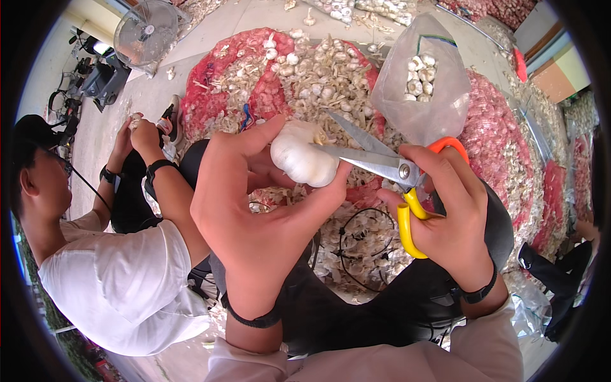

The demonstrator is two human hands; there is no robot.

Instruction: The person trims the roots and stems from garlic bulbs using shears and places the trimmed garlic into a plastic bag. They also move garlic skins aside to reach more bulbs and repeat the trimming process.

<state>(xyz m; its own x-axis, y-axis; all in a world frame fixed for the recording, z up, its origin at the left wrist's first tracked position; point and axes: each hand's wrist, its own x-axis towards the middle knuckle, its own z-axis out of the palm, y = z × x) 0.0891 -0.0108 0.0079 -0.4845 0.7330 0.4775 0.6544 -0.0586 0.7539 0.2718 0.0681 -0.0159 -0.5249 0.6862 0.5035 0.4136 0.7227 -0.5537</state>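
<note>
One white garlic bulb, centre of frame, whole, its stubby neck at the upper right. Held in the left hand: fingers curved at its left side and behind, thumb at its lower right, the grip spread only to the bulb's width. Handling, as judged: light, firm and rounded; dry papery skin, apt to flake or slide a little under the fingertips; best held by its full sides, clear of the neck. One pair of scissors, orange and yellow handles, right of centre, in the right hand; fingers and thumb closed about the handles, blades parted, tips at the neck. Whether the lower blade touches the bulb or merely overlaps it, cannot tell. Beyond: red netting under loose garlic and husks, upper centre; clear plastic bag containing bulbs, upper right; floor fan, upper left; seated co-worker in white shirt, left.
</note>
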